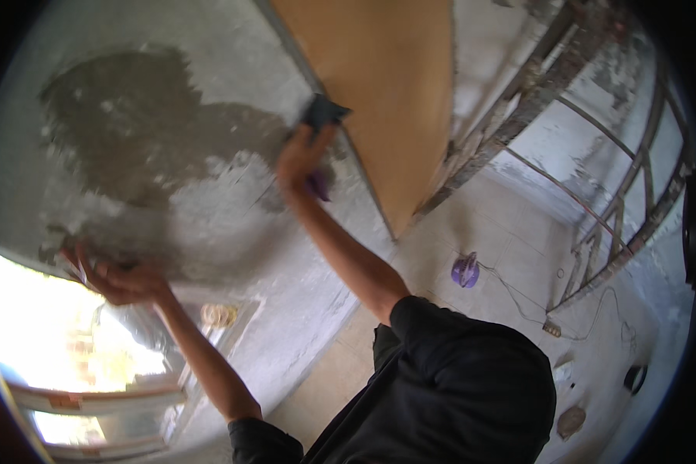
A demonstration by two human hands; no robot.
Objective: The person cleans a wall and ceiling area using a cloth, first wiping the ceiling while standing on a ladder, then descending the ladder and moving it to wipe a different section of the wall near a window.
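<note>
My right hand (pixel 305 155) is raised to the grey plastered wall (pixel 232 46), beside its upright edge. Its fingers press on a dark blue-grey flat pad (pixel 326 112), slightly blurred. A purple piece (pixel 319 185) shows below the palm; I cannot tell whether it belongs to the pad. My left hand (pixel 124 280) is at the lower left of the wall, above the window, its fingers spread and somewhat smeared, with nothing clearly in it. Between the hands lies a wide darker, damp-looking patch (pixel 124 116) on the plaster.
A tan panel (pixel 387 93) adjoins the wall edge. A bright window (pixel 62 325) is at lower left, with a round beige roll (pixel 219 315) near it. A stained ladder-like frame (pixel 518 116) stands right. On the tiled floor are a purple object (pixel 465 271) and a power strip (pixel 551 329) with cord.
</note>
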